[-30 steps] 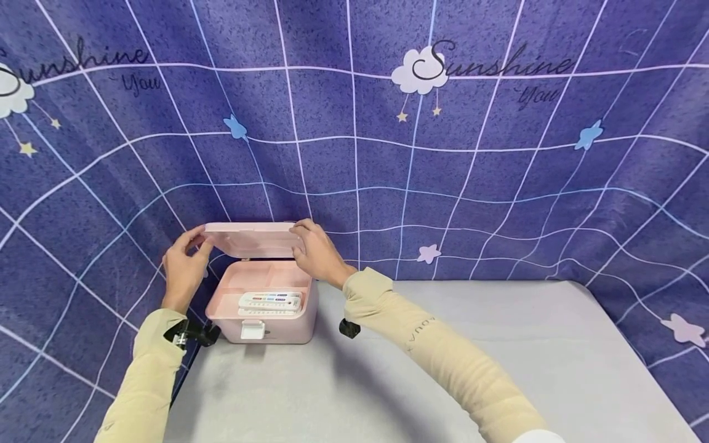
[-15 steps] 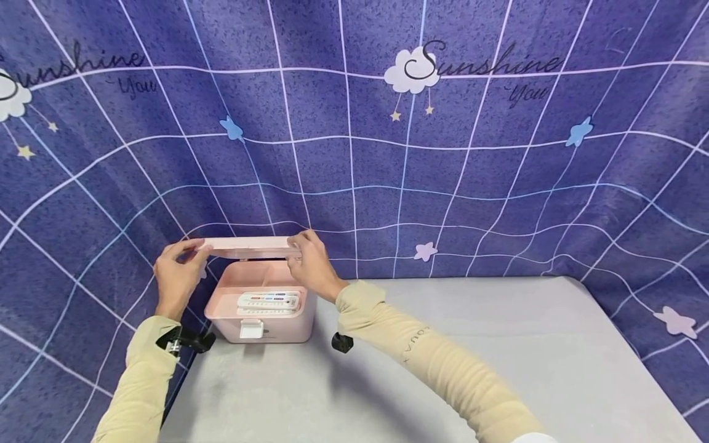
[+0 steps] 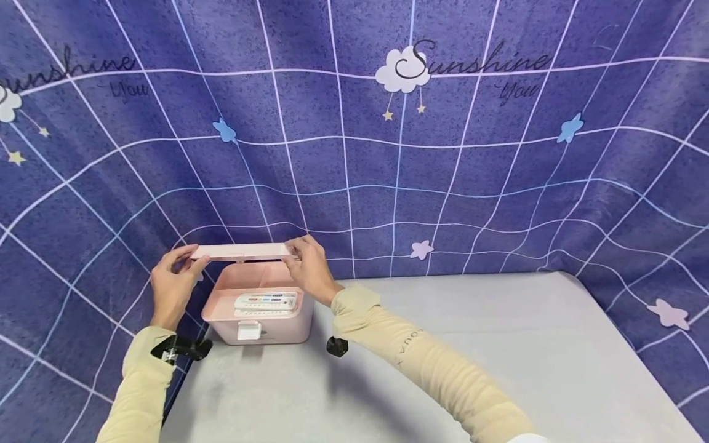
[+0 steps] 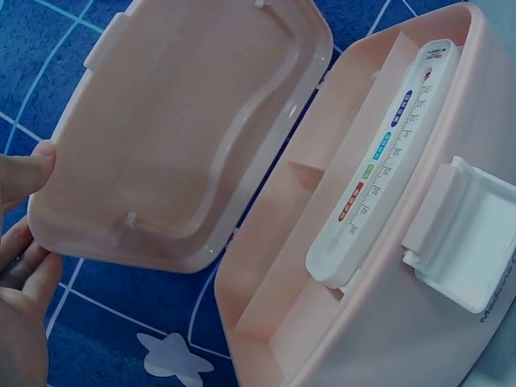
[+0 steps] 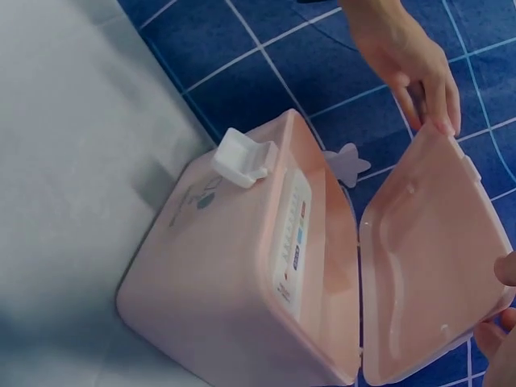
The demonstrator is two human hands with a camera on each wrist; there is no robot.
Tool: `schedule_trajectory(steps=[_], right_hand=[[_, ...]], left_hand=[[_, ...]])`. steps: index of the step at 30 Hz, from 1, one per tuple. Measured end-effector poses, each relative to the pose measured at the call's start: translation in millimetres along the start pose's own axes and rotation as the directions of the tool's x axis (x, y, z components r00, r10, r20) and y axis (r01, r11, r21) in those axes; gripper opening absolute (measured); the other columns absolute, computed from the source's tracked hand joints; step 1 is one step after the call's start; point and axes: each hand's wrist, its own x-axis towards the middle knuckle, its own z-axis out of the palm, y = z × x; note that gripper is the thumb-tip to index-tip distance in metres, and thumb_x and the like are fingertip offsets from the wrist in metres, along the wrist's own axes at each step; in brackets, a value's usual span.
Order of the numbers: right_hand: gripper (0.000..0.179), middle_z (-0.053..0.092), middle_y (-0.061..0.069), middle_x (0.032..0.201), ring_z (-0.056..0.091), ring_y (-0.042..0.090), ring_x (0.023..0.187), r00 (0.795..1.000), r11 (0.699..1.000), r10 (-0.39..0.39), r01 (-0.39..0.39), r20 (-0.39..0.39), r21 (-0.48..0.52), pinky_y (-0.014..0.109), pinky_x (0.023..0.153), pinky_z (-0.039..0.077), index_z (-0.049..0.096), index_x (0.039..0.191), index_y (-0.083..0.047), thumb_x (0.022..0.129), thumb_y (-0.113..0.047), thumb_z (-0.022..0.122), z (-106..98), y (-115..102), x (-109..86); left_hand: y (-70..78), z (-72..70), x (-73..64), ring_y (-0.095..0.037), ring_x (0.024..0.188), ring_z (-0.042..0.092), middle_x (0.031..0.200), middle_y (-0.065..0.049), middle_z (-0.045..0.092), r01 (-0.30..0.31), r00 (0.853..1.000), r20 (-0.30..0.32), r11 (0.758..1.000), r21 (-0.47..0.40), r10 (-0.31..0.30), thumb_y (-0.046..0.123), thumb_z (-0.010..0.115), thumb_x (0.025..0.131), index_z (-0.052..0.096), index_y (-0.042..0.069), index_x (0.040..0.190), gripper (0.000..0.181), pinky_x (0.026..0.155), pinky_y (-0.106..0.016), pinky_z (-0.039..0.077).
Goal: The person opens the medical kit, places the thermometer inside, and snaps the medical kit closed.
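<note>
A pink lidded medicine box (image 3: pixel 279 331) stands at the table's left, its lid (image 3: pixel 240 251) raised partway over the rear hinge. My left hand (image 3: pixel 170 286) pinches the lid's left front corner between thumb and fingers. At the opposite corner my right hand (image 3: pixel 312 269) grips the lid the same way. Inside the box, a white thermometer (image 4: pixel 387 161) with a printed scale and coloured marks lies in the front of the divided tray (image 4: pixel 278 278). Another white piece shows beneath it, mostly hidden. The white front latch (image 4: pixel 463 234) is flipped outward.
A grey-white table (image 3: pixel 443 344) extends to the right of the box. Close behind and to the left hangs a blue curtain (image 3: pixel 354 160) with a grid pattern. A black wrist mount (image 3: pixel 183 349) sits at the left cuff, near the box's side.
Both hands have swung the lid forward and down, so its underside no longer shows in the head view. The box has stayed in place on the table; the head view has shifted slightly.
</note>
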Motion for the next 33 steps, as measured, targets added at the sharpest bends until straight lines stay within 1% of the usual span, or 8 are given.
schedule_trajectory(steps=[4, 6, 9, 11, 14, 19, 27, 33], right_hand=[[0.023, 0.058, 0.01, 0.085, 0.058, 0.017, 0.081, 1.0, 1.0, -0.013, 0.013, 0.001, 0.003, 0.01, 0.073, 0.047, 0.068, 0.1, 0.003, 0.079, -0.004, 0.074, 2, 3, -2.0], [0.022, 0.06, 0.012, 0.087, 0.06, 0.02, 0.082, 1.0, 1.0, 0.007, -0.007, 0.014, 0.03, 0.01, 0.075, 0.049, 0.068, 0.099, 0.003, 0.079, -0.003, 0.074, 3, 3, -3.4], [0.021, 0.061, 0.012, 0.088, 0.062, 0.022, 0.084, 0.999, 0.999, 0.028, -0.029, 0.026, 0.043, 0.011, 0.078, 0.049, 0.069, 0.098, 0.003, 0.078, -0.001, 0.074, 4, 3, -4.9], [0.021, 0.061, 0.012, 0.09, 0.062, 0.021, 0.086, 0.999, 0.999, 0.033, -0.035, 0.028, 0.042, 0.011, 0.079, 0.049, 0.069, 0.098, 0.002, 0.078, -0.001, 0.075, 4, 2, -5.7], [0.021, 0.062, 0.01, 0.093, 0.063, 0.02, 0.088, 0.999, 0.999, 0.03, -0.03, 0.023, 0.037, 0.011, 0.081, 0.048, 0.069, 0.097, 0.001, 0.077, 0.0, 0.075, 4, 2, -6.9], [0.021, 0.063, 0.01, 0.095, 0.064, 0.02, 0.088, 0.999, 0.999, 0.028, -0.029, 0.02, 0.043, 0.012, 0.081, 0.049, 0.069, 0.097, 0.001, 0.077, 0.001, 0.075, 5, 3, -10.8], [0.022, 0.063, 0.009, 0.095, 0.064, 0.016, 0.087, 1.0, 0.999, 0.014, -0.015, 0.008, 0.03, 0.008, 0.08, 0.047, 0.07, 0.097, 0.0, 0.075, 0.003, 0.075, 10, 5, -16.0], [0.022, 0.064, 0.006, 0.097, 0.064, 0.013, 0.088, 1.0, 1.0, 0.021, -0.021, -0.007, 0.017, 0.007, 0.08, 0.046, 0.071, 0.096, -0.001, 0.075, 0.002, 0.075, 11, 6, -21.7]], left_hand=[[1.3, 0.0, -4.3, -0.013, 0.096, 0.059, 0.105, -0.01, 0.06, 0.003, 1.0, -0.003, 0.998, -0.065, -0.003, 0.001, 0.077, 0.076, 0.066, -0.004, 0.112, 0.038, 0.091, -0.019, 0.047], [5.0, -1.8, -9.0, -0.015, 0.096, 0.059, 0.105, -0.011, 0.06, 0.002, 1.0, 0.003, 0.996, -0.086, -0.002, -0.002, 0.076, 0.076, 0.065, -0.008, 0.112, 0.038, 0.091, -0.02, 0.047], [13.6, -3.8, -17.0, -0.017, 0.097, 0.06, 0.105, -0.013, 0.059, -0.001, 1.0, 0.008, 0.995, -0.105, 0.002, -0.005, 0.075, 0.075, 0.064, -0.011, 0.111, 0.038, 0.091, -0.02, 0.047], [19.0, -4.5, -22.0, -0.017, 0.097, 0.06, 0.106, -0.014, 0.059, -0.008, 1.0, 0.004, 0.995, -0.1, 0.008, -0.005, 0.075, 0.075, 0.063, -0.012, 0.111, 0.038, 0.091, -0.02, 0.048], [21.9, -5.1, -26.9, -0.017, 0.097, 0.059, 0.106, -0.015, 0.059, -0.016, 1.0, -0.004, 0.994, -0.11, 0.015, -0.005, 0.075, 0.075, 0.063, -0.012, 0.11, 0.038, 0.09, -0.019, 0.048], [17.2, -5.1, -30.8, -0.016, 0.095, 0.058, 0.104, -0.015, 0.058, -0.018, 1.0, -0.013, 0.989, -0.144, 0.016, -0.006, 0.075, 0.074, 0.063, -0.013, 0.109, 0.038, 0.088, -0.018, 0.048], [12.7, -6.7, -36.6, -0.016, 0.096, 0.057, 0.106, -0.019, 0.058, -0.018, 0.999, -0.034, 0.992, -0.127, 0.013, -0.005, 0.076, 0.073, 0.064, -0.012, 0.108, 0.038, 0.084, -0.017, 0.048], [9.2, -7.8, -40.2, -0.017, 0.096, 0.056, 0.107, -0.019, 0.059, -0.012, 0.999, -0.032, 0.989, -0.146, 0.008, -0.006, 0.077, 0.072, 0.064, -0.013, 0.107, 0.038, 0.084, -0.017, 0.048]])
